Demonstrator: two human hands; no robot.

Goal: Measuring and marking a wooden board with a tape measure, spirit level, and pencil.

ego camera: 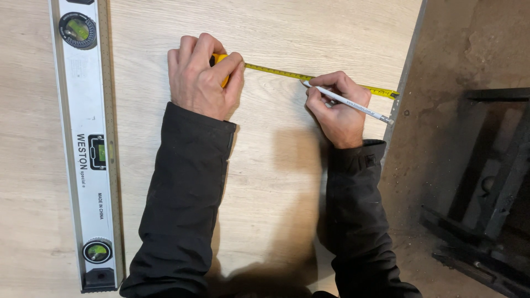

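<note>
Yellow tape measure (309, 77) stretched flat across the pale wooden board (265, 182), running from the far left-centre out to the board's right edge, hook end caught right on that edge. Case end buried under the left hand (203, 74), only a sliver of yellow peeking out between the knuckles. Left hand clamped down over the case, palm down, fingers curled tight around it, wrist straight, dark sleeve (185, 209) lying along the board toward the near side. Over to the right hand (338, 110): closed in a writing grip on a white pencil (346, 101), shaft slanting down to the right, tip touching the board just beside the tape (mark itself too small to make out). Right forearm angled in from the near right, cuff sitting at the board's edge. Further out, long grey spirit level (88, 143) lying lengthwise at the far left of the board, well apart from both hands. Off the board's right side, dusty brown floor (436, 83) and a black metal frame (486, 187).
</note>
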